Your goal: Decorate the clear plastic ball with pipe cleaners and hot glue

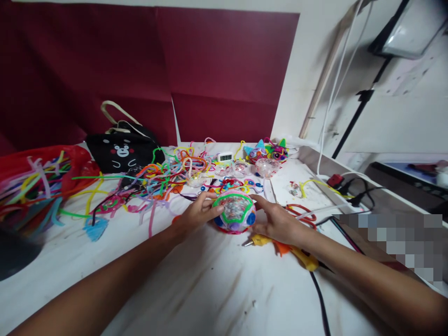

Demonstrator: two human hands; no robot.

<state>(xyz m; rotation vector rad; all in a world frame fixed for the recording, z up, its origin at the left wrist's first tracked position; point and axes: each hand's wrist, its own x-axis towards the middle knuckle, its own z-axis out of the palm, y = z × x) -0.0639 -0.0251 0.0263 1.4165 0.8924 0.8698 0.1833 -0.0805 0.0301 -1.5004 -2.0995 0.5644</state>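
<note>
Between my hands is a round craft ball (235, 210) with a clear, speckled window framed in green pipe cleaner and blue and purple patches around it. My left hand (201, 212) grips its left side, thumb on the front. On the right side, my right hand (275, 218) curls its fingers against the ball. A yellow glue gun (304, 258) lies under my right forearm, its metal tip showing left of the wrist. Behind the ball sit colourful loops and beads (229, 185), partly hidden by it.
Tangled pipe cleaners (171, 170) spread over the left and middle of the white table (210, 289). A black bag (122, 151), a small digital clock (224, 157), clear balls (268, 167) and finished cat-eared balls (276, 150) stand behind. Power cords (353, 198) lie at right.
</note>
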